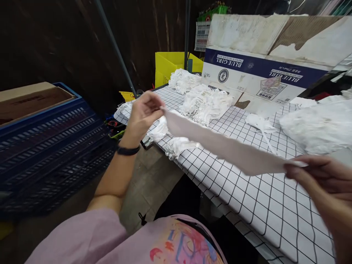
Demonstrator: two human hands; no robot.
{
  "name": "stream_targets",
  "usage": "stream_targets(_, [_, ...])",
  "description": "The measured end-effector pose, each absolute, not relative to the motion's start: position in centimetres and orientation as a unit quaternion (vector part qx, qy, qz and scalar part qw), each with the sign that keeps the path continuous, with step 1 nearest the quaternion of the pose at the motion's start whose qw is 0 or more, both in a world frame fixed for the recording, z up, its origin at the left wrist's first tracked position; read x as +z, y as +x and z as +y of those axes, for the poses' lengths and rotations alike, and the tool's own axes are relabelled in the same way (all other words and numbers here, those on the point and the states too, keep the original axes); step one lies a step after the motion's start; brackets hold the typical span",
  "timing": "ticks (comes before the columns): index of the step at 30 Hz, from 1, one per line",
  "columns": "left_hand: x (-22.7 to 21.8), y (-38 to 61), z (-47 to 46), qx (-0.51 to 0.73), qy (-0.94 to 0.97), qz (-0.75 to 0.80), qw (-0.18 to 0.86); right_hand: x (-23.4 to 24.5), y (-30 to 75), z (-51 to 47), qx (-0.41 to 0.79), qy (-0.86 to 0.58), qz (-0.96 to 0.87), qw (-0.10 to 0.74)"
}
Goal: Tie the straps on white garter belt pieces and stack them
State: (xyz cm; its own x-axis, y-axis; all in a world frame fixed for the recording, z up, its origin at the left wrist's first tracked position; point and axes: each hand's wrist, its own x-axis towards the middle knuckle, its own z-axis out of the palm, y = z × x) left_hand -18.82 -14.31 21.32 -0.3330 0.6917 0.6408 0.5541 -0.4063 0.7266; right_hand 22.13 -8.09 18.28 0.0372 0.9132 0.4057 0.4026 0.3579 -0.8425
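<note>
Left hand [143,113]: fingers pinch one end of the white strip [220,146].
Right hand [319,172]: fingertips pinch the other end.
Strip: one, stretched above the checked table [247,198].
White heaps: at least four.
Edge: table's near edge beneath strip; bare cloth below.
Crate [49,146]: one, left.
</note>
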Motion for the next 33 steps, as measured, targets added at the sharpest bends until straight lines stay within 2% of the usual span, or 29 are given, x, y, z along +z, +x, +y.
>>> stream_targets(3, [20.4, -21.5, -18.7, 0.627, 0.506, 0.591, -0.019, 17.1, 17.3, -10.3, 0.381, -0.407, -0.715, 0.421])
stream_targets(6, [20.0, -24.6, -19.3, 0.625, 0.462, 0.624, -0.081, 15.7, 12.5, -9.2, 0.501, -0.335, -0.726, 0.331])
stream_targets(9, [19.1, -28.6, -15.9, 0.604, 0.433, 0.658, -0.117, 13.9, 7.4, -6.2, 0.576, -0.308, -0.687, 0.318])
stream_targets(12, [16.6, -32.1, -9.7, 0.573, 0.418, 0.697, -0.106, 11.0, 3.1, -2.3, 0.614, -0.328, -0.641, 0.324])
stream_targets(17, [10.4, -34.0, 0.5, 0.451, 0.442, 0.775, 0.015, 5.9, 0.4, 2.5, 0.595, -0.422, -0.601, 0.327])
stream_targets(24, [6.7, -33.7, 7.2, 0.389, 0.495, 0.776, 0.023, 4.8, 0.7, 5.3, 0.599, -0.472, -0.536, 0.362])
stream_targets(30, [5.7, -34.1, 9.4, 0.336, 0.515, 0.788, 0.029, 4.1, 0.0, 8.1, 0.429, -0.547, -0.617, 0.369])
stream_targets(33, [5.4, -34.1, 9.9, 0.314, 0.525, 0.790, 0.033, 3.8, -0.1, 8.9, 0.379, -0.558, -0.640, 0.367])
